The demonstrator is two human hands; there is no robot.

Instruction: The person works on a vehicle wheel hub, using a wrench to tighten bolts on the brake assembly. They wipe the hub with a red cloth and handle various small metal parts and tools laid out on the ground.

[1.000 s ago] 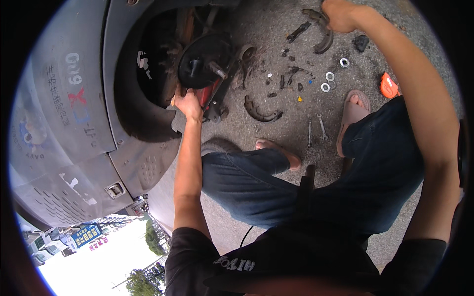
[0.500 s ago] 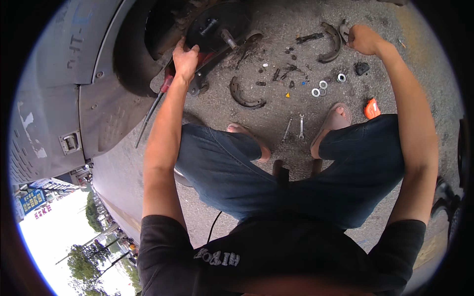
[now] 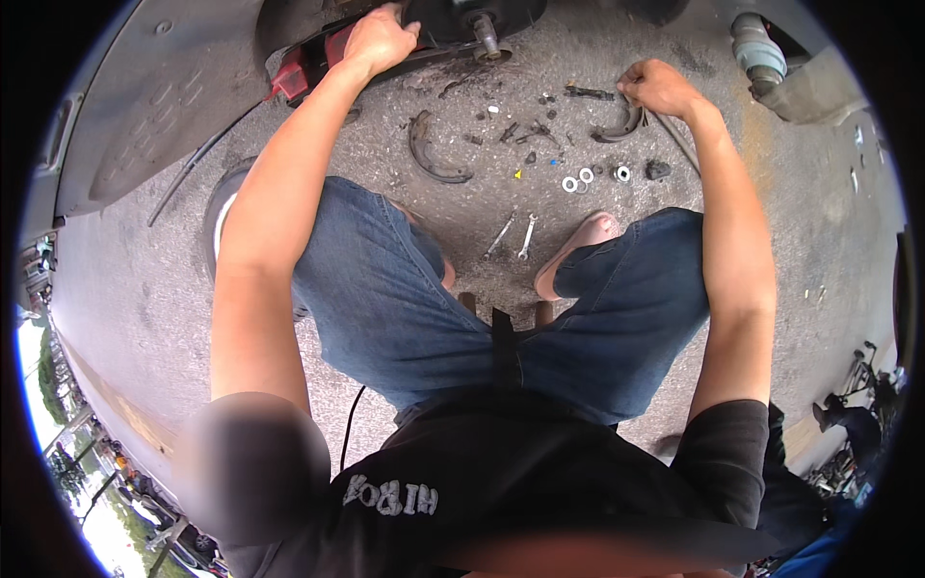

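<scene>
My left hand (image 3: 382, 40) rests on the red and black parts beneath the raised vehicle, beside a dark hub with a bare metal shaft (image 3: 485, 35). Its thumb and forefinger are apart, and the other fingers are partly hidden. On the ground to the right, my right hand (image 3: 661, 89) pinches at the upper end of a curved brake shoe (image 3: 617, 130); the fingertips partly cover it. Under that wrist lies a grey bar (image 3: 678, 144). Another curved brake shoe (image 3: 424, 154) lies apart on the ground, below the hub.
Small dark parts (image 3: 540, 132), metal washers (image 3: 569, 184) and a black lump (image 3: 657, 170) lie between the shoes. Two wrenches (image 3: 527, 238) are near my feet. A long rod (image 3: 207, 144) slants from a red piece (image 3: 287, 81). A grey cylindrical part (image 3: 758, 50) stands far right.
The view has swung, bringing more ground at right into sight. My right hand has come nearer the brake shoe lying on the ground. My left hand stays by the hub.
</scene>
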